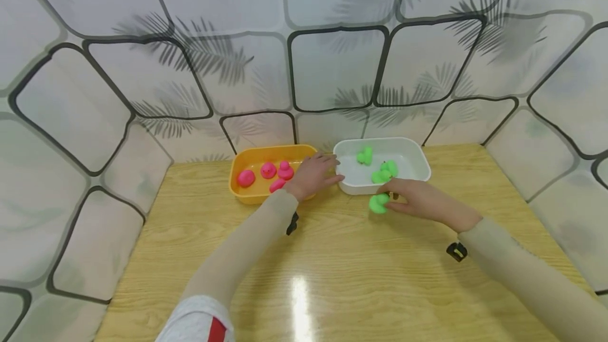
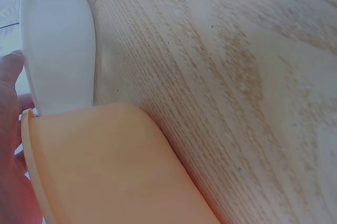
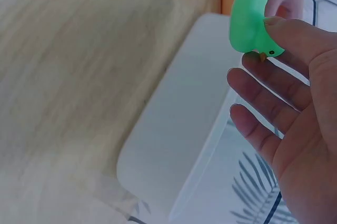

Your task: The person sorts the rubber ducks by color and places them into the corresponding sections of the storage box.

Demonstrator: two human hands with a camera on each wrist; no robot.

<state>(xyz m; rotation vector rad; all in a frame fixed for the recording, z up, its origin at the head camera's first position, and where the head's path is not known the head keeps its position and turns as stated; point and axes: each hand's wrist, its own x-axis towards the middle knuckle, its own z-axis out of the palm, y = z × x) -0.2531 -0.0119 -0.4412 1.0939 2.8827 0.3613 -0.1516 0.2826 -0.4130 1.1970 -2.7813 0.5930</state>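
Between thumb and fingers my right hand (image 1: 423, 202) pinches a green toy duck (image 1: 378, 203), just in front of the white tub (image 1: 349, 189). The right wrist view shows the duck (image 3: 247, 21) tipped, its beak and eye toward the fingers. Several more green ducks (image 1: 364, 155) lie inside the white tub. My left hand (image 1: 311, 176) reaches over the right end of the orange tub (image 1: 249, 198), fingertips at the white tub's left rim; whether they press it I cannot tell. Pink ducks (image 1: 268, 170) sit in the orange tub, partly covered by the left hand.
Both tubs stand side by side near the back of the wooden table (image 1: 332, 268). A patterned wall (image 1: 337, 70) with leaf prints rises right behind them and along both sides. Each wrist carries a small black device (image 1: 457, 252).
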